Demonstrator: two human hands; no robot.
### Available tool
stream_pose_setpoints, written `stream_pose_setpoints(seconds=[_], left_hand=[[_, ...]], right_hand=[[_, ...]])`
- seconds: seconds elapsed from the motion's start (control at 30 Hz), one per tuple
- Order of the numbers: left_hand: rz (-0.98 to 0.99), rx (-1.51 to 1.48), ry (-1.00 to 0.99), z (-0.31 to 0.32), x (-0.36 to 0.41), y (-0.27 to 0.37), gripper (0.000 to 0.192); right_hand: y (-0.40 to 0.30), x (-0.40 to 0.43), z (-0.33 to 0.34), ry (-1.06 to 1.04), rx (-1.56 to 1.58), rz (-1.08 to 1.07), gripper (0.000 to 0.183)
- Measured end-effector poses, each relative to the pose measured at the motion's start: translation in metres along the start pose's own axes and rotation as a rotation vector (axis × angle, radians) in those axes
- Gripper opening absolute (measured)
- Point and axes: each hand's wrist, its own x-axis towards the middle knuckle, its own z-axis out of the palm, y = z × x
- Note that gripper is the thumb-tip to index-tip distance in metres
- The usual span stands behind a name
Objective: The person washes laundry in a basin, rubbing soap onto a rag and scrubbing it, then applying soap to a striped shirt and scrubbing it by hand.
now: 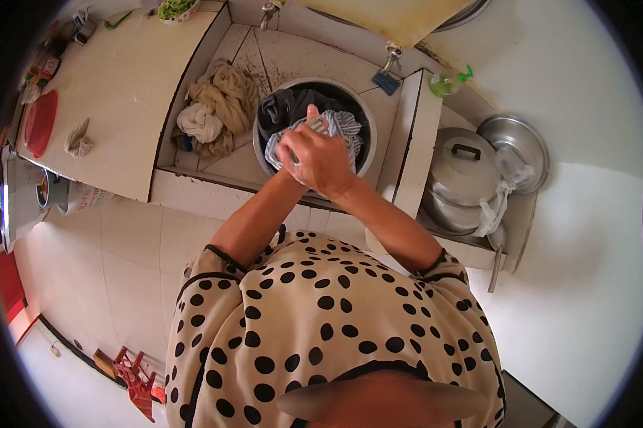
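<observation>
A round metal basin [372, 123] stands in the tiled sink [294, 48]. It holds dark cloth [281, 107] and a striped blue-and-white cloth [348, 125]. Over the basin my right hand [318, 158] lies across my left hand [292, 160], pressed together on the striped cloth. My right fingers are bent and cover much of my left hand, whose grip is mostly hidden. Left of the basin, on the sink floor, lies a heap of beige and white cloths [219, 107].
Two metal taps [268, 15] [392, 55] are at the sink's back wall, with a blue scouring sponge [386, 83] below the right one. A green pump bottle [448, 83], a lidded pot [463, 166] and a steel bowl [538, 155] are to the right. The counter [123, 96] lies left.
</observation>
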Motion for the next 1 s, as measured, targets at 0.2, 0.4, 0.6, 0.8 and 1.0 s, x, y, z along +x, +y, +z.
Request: stream_pose_setpoints(seconds=[0.2, 0.4, 0.6, 0.8, 1.0], left_hand=[[-0.41, 0.512, 0.627, 0.121, -0.002, 0.065, 0.042], [-0.355, 0.341, 0.461, 0.068, 0.012, 0.094, 0.029], [0.0, 1.691, -0.276, 0.088, 0.025, 0.231, 0.011], [0.751, 2.313, -0.879, -0.066, 0.007, 0.238, 0.017], [0.268, 2.225, -0.409, -0.142, -0.019, 0.209, 0.025]], right_hand=[[0.055, 0.038, 0.004, 0.172, -0.344, 0.086, 0.024], [0.023, 0.058, 0.014, 0.109, -0.134, 0.015, 0.027], [0.093, 0.027, -0.073, -0.134, -0.42, -0.131, 0.028], [0.087, -0.061, 0.016, -0.248, -0.72, -0.261, 0.032], [0.094, -0.125, 0.073, -0.119, -0.552, 0.243, 0.039]])
